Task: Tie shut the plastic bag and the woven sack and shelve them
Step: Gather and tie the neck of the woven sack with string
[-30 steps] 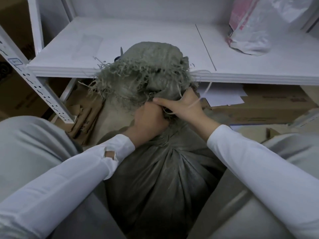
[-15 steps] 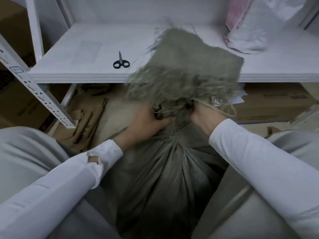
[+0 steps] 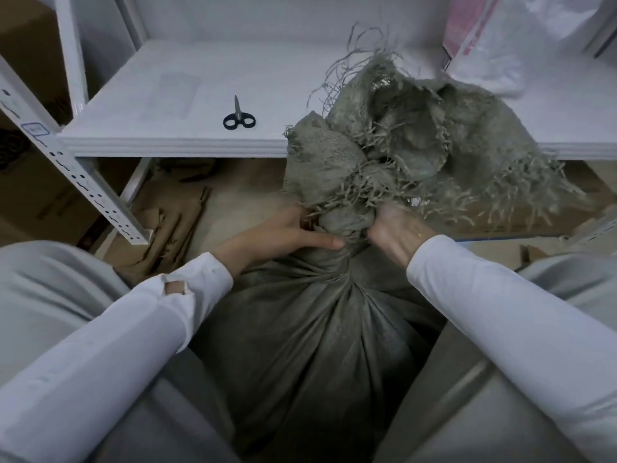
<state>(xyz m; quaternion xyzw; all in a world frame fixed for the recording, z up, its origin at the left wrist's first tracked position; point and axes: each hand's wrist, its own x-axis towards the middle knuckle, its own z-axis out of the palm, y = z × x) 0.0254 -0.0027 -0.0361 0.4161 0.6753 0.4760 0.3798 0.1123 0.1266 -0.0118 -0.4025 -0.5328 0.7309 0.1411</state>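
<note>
Between our knees, the woven sack (image 3: 310,345) is being closed. Its frayed top (image 3: 417,142), upright a second ago, now flops right and bares the scissors (image 3: 238,115) on the shelf (image 3: 173,148). Our left hand (image 3: 277,233) and right hand (image 3: 397,232) both clench the gathered neck. We judge the tie nearly cinched, with shelving beside the plastic bag (image 3: 500,45) still ahead.

Sticker (image 3: 34,129) on shelf upright (image 3: 85,183): blue-bordered, far left of left hand (image 3: 277,233); writing illegible.
Cardboard box (image 3: 50,205): faint print, illegible.
Plastic bag (image 3: 467,38), beyond right hand (image 3: 397,232): pink print, unreadable.
</note>
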